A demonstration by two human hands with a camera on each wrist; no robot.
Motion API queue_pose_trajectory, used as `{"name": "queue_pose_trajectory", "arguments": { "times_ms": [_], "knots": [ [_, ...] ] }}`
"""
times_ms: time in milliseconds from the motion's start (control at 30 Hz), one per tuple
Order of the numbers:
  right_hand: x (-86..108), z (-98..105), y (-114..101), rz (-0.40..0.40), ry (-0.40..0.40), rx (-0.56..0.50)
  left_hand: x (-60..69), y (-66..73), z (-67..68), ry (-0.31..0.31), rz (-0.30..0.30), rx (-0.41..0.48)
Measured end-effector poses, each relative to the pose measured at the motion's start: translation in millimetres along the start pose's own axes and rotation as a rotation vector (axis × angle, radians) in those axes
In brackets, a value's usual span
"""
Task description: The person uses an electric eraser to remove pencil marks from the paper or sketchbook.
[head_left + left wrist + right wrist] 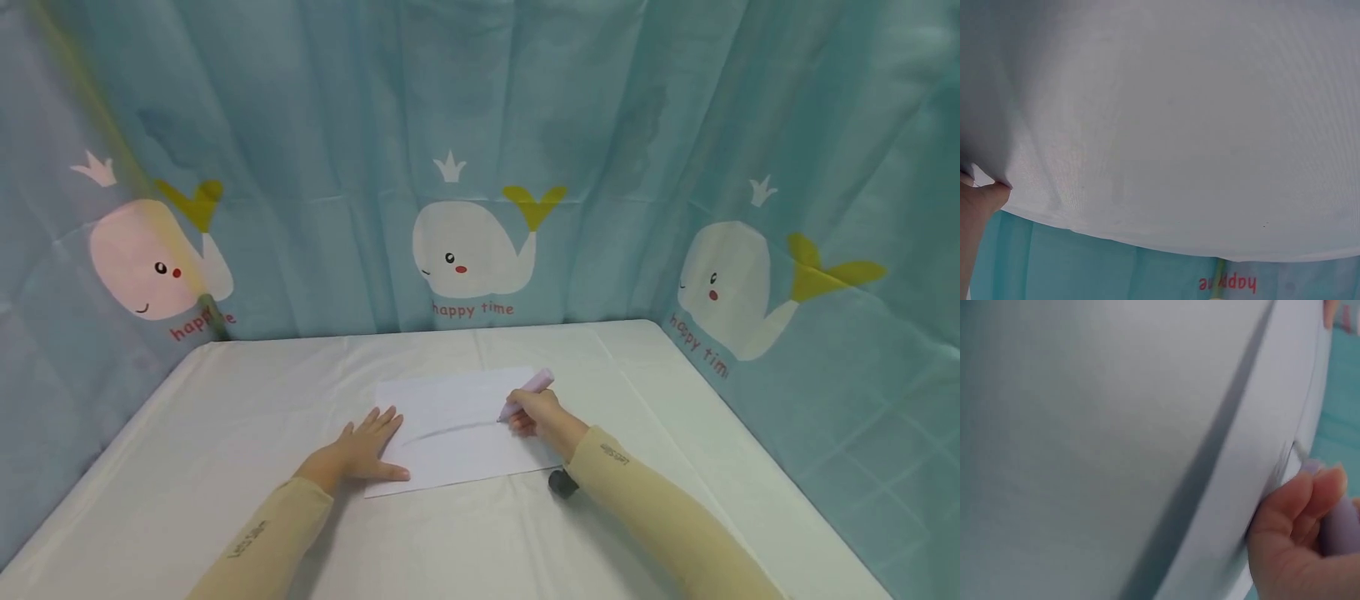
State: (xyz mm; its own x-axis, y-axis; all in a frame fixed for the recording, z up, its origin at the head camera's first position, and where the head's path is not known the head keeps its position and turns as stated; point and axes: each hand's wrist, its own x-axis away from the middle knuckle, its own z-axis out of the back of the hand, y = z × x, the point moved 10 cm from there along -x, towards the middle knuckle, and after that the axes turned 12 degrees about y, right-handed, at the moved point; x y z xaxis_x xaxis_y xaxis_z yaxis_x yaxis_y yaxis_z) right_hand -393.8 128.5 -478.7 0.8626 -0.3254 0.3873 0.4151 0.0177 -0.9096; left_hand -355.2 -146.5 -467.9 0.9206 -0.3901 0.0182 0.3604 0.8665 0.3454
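Note:
A white sheet of paper [450,458] lies on the white table, with a faint grey curved stroke across its middle. My left hand [367,446] rests spread on the paper's left edge; part of it shows at the left of the left wrist view [979,206]. Between thumb and fingers, my right hand [536,412] pinches a light purple pen [538,381], its tip at the stroke's right end. In the right wrist view the right hand [1297,531] grips the purple pen [1340,531], its tip near the paper [1235,481].
A small dark round object [561,483] sits on the white table [465,550] below the paper's right corner, partly under the right forearm. A teal curtain [315,167] with printed whales stands behind the table and along its sides.

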Motion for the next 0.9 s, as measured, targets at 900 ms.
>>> {"name": "queue_pose_trajectory", "arguments": {
  "times_ms": [900],
  "knots": [
    [0.3, 2.8, 0.9, -0.006, -0.012, -0.001, 0.0, 2.7, -0.7, -0.006, -0.009, 0.011]
  ]
}}
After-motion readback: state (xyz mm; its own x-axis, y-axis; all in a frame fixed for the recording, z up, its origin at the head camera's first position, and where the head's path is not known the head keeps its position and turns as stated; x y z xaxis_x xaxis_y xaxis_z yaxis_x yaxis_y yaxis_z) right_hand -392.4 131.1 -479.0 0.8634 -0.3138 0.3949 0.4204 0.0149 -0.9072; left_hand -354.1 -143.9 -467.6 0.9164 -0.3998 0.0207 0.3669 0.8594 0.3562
